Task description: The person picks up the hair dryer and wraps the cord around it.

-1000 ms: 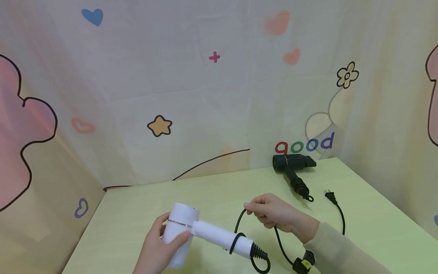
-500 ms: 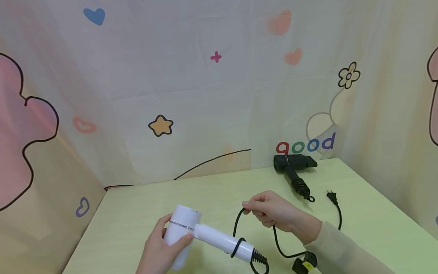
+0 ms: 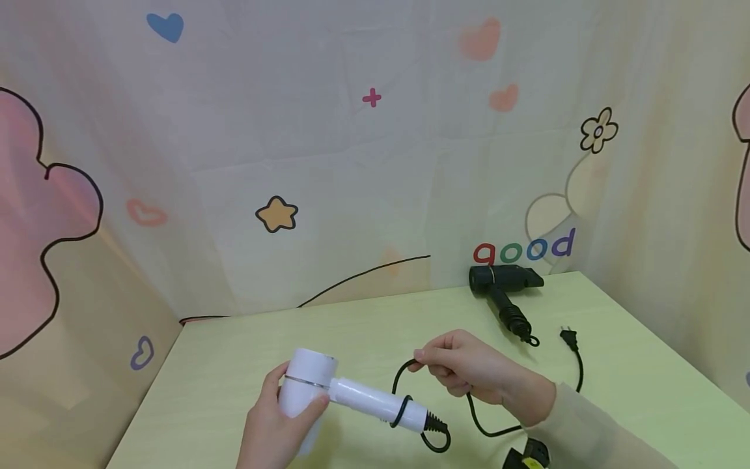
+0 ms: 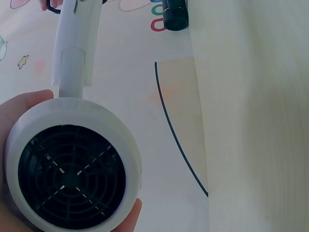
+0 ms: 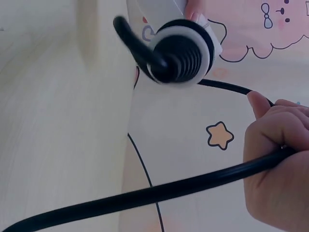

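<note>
A white hair dryer (image 3: 377,402) is gripped round its barrel by my left hand (image 3: 278,417), thumb across the near side. Its handle points right and slightly down. In the left wrist view the dryer's round black grille (image 4: 71,176) faces the camera. My right hand (image 3: 469,365) pinches the black power cord (image 3: 401,374) between thumb and fingertips, with more of it running through the curled fingers. One turn of cord goes round the handle, and another loop hangs at its end. In the right wrist view the ribbed cord sleeve (image 5: 186,63) shows at the handle's end.
A black hair dryer (image 3: 506,279) lies at the back right of the pale table (image 3: 234,365), its cord bundled on the handle. A two-pin plug (image 3: 568,337) lies nearer on the right. Beside my right sleeve is a black plug piece with a yellow label (image 3: 530,459).
The white dryer's handle end has shifted slightly left and up. The cord between my right hand and the handle now bows further left. Both hands keep their hold.
</note>
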Demonstrator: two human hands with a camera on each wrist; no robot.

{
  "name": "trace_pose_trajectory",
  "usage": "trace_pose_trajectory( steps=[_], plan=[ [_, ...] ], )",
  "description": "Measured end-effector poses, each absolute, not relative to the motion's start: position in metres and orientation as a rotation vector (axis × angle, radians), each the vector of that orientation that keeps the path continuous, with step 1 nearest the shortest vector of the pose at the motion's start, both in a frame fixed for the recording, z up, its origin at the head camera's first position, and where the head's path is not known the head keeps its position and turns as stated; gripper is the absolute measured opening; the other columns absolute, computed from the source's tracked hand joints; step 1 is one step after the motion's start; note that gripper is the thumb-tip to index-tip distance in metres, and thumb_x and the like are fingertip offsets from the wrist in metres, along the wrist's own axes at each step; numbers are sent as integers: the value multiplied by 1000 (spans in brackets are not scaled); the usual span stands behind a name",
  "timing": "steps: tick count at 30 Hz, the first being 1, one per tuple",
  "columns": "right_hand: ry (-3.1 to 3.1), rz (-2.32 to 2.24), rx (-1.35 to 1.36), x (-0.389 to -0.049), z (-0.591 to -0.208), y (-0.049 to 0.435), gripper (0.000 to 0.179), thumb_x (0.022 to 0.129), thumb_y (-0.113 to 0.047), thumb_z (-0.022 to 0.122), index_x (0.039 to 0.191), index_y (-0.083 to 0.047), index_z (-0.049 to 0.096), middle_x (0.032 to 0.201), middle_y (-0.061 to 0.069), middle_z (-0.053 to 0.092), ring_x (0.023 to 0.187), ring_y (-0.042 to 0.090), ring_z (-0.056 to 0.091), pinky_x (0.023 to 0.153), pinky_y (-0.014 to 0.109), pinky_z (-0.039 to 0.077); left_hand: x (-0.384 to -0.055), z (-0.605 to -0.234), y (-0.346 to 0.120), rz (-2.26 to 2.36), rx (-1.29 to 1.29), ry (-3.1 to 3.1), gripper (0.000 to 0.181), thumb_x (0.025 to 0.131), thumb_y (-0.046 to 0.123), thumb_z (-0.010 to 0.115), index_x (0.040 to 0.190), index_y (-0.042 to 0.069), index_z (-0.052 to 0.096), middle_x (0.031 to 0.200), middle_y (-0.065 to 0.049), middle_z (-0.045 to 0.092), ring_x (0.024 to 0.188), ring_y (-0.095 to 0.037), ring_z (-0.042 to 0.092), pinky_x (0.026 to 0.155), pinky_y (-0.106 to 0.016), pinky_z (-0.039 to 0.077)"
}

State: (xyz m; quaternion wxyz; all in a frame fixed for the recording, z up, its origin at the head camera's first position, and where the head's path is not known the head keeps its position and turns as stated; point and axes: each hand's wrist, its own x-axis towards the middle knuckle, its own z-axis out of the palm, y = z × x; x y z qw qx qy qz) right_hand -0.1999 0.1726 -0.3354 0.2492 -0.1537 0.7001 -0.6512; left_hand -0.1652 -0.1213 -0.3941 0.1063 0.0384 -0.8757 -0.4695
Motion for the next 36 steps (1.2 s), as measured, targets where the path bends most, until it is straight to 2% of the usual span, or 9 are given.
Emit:
trace_pose_trajectory(
  steps=[10,17,29,36],
  plan=[
    [1879,-1759,-432,-185,-329,167,33,96,-21,53,112,6,63,60,-6,37,46,6,24,43,19,21,-165,-392,-120,-1302,214,-2583,81,77,48,73,140,14,36,112,-18,64,80,-23,62,62,-31,46],
    [1851,-1749,-504,-173,-326,162,39,97,-18,51,123,10,55,64,-5,45,44,5,28,42,19,21,-166,-393,-117,-1233,272,-2538,80,79,49,71,140,13,35,106,-20,65,78,-26,62,60,-33,44],
    [1819,-1735,-533,-155,-328,157,34,98,-20,51,115,7,60,67,-2,52,44,6,28,40,19,22,-168,-389,-116,-1177,375,-2507,83,80,55,67,141,10,32,106,-24,64,80,-32,61,62,-35,43],
    [1835,-1706,-555,-148,-341,153,34,96,-24,54,103,8,64,65,-4,55,41,5,29,41,17,24,-170,-385,-117,-1209,379,-2483,83,81,55,65,141,8,31,107,-25,63,81,-33,62,62,-35,43]
  ],
)
